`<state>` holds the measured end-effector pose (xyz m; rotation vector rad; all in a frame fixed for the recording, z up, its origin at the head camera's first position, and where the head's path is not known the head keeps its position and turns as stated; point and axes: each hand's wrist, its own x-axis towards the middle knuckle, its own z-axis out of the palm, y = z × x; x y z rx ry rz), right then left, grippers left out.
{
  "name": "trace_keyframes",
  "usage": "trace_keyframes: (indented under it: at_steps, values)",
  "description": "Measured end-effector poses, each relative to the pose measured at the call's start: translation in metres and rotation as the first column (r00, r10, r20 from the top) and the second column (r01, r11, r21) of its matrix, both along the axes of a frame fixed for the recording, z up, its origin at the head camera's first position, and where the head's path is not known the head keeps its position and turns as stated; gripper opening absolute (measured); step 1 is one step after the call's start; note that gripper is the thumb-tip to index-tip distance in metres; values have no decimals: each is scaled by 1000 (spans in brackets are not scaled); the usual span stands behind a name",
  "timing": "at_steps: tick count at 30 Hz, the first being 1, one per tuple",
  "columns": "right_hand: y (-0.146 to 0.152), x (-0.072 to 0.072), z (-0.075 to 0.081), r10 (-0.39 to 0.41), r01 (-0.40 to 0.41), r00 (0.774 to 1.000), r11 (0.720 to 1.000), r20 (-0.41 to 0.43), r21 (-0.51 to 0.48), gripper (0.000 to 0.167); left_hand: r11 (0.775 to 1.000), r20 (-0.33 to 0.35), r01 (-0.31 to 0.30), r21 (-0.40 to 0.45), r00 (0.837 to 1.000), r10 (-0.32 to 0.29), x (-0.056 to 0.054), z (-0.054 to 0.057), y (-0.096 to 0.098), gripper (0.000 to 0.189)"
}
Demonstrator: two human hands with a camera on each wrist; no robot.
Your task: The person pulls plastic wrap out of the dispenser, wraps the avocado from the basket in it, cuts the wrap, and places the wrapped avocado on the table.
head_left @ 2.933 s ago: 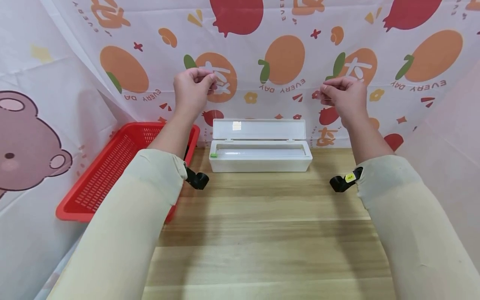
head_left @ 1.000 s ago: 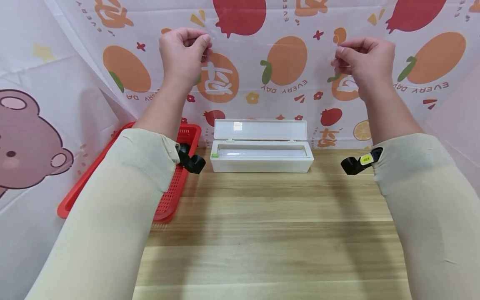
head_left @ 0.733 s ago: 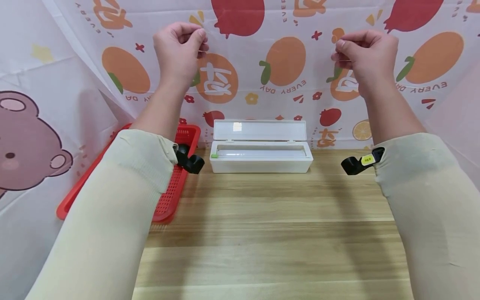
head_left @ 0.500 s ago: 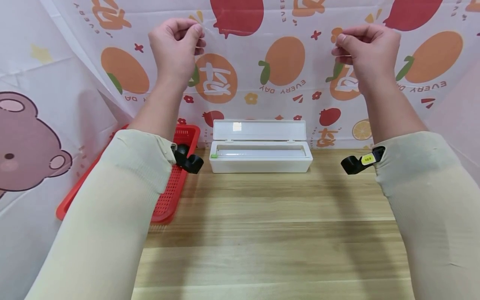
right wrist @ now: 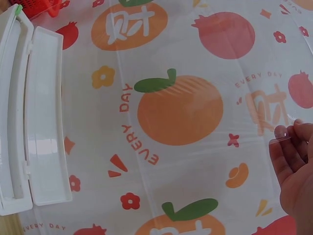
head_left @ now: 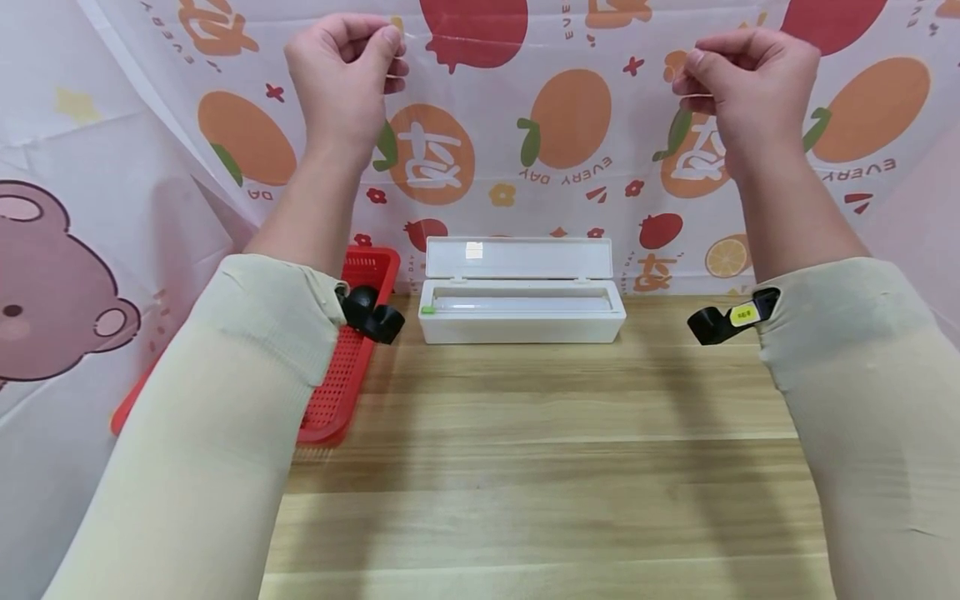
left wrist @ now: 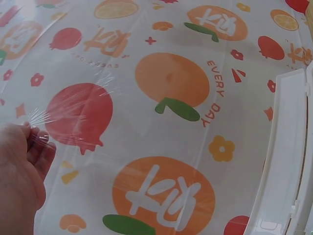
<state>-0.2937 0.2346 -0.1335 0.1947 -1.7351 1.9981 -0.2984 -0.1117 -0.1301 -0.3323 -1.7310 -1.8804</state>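
Observation:
My left hand is raised high in front of the printed backdrop, pinching a corner of clear cling film between thumb and fingers. Creases fan out from that pinch in the left wrist view. At about the same height, my right hand pinches the film's other corner, and a clear edge shows at its fingertips in the right wrist view. The sheet spans between the hands and is almost invisible in the head view. Below stands a white cling film dispenser, lid up, with a green slider. Whether the film still joins the roll cannot be made out.
A red plastic basket stands left of the dispenser, partly behind my left sleeve, with a dark round thing in it. The wooden tabletop spreads in front. A fruit-printed cloth hangs close behind the dispenser.
Both hands have risen and spread apart over the last three seconds, still pinching the film. In the latest half second they have gone slightly higher and wider. The dispenser has stayed put.

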Motion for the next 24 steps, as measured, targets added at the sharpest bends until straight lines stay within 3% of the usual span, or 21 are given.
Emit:
trace_keyframes:
  at_steps: [14,24]
  values:
    - [10,11,-1,48,-49,999,998,-16,-45,38,999,4,42,11,999,-42,14,2,1,16]
    - [35,32,-21,119,-126,989,989,-90,-81,45,991,6,133,-19,991,-133,41,0,5,16]
